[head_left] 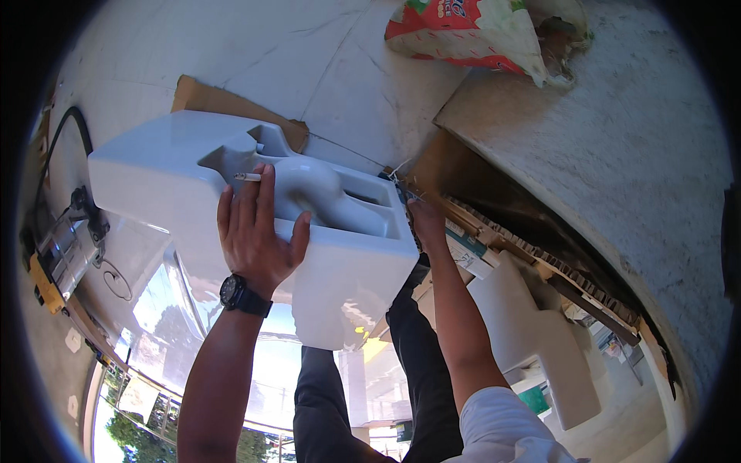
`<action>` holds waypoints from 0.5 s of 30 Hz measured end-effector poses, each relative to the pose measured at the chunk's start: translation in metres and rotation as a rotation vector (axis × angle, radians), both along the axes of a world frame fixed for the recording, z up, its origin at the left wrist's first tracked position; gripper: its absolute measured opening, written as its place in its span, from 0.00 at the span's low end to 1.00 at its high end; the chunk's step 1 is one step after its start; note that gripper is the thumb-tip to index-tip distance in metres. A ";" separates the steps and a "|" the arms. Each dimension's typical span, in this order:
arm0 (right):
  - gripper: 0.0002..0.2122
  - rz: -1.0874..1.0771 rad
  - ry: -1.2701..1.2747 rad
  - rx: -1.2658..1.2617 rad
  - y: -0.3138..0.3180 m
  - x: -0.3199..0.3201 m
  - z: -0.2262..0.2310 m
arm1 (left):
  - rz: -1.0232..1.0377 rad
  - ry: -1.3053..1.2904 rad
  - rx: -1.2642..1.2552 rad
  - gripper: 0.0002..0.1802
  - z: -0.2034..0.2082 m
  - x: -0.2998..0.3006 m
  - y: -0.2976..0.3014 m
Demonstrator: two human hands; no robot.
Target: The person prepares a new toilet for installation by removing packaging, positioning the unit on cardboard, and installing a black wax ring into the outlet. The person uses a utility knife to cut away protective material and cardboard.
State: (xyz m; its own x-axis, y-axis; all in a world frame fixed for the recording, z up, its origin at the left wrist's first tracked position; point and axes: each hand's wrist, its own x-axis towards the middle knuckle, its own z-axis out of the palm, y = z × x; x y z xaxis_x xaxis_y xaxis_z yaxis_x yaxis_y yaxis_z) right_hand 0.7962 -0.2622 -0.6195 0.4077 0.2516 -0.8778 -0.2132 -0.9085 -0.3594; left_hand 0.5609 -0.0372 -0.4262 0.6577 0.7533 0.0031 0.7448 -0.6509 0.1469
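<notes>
A glossy white ceramic toilet (pixel 166 147) lies tipped in front of me, its curved trapway and hollow underside facing up. My left hand (pixel 261 243) rests on it with the fingers stretched over the edge of the hollow. Between those fingers sits a white cigarette (pixel 247 177); a black watch (pixel 241 295) is on that wrist. At the toilet's right end, my right hand (pixel 426 222) is closed beside the rim, near some dark material and thin pale strands. What its fingers grip is mostly hidden.
Flat brown cardboard (pixel 208 96) lies beyond the toilet. A red and white printed bag (pixel 471 35) stands at the far right. Corrugated cardboard (pixel 540 270) edges the right side, near another white piece (pixel 532 324). A black hose (pixel 68 123) curves at the left.
</notes>
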 end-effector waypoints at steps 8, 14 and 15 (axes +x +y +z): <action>0.19 0.335 -0.186 0.021 0.007 0.002 -0.042 | -0.017 -0.011 0.030 0.41 -0.003 -0.003 -0.001; 0.18 0.358 -0.307 0.219 -0.004 0.005 -0.035 | -0.018 -0.019 0.017 0.40 -0.002 0.001 0.001; 0.17 0.372 -0.327 0.215 -0.002 0.004 -0.038 | -0.017 -0.010 0.017 0.40 -0.002 0.000 0.001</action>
State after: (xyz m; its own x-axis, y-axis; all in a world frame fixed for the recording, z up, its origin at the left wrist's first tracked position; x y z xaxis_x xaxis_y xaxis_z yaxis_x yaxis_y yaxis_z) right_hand 0.8002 -0.2645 -0.6579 0.5002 0.5913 -0.6326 0.2635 -0.7998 -0.5393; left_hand 0.5606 -0.0363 -0.4280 0.6702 0.7418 0.0226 0.7322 -0.6659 0.1431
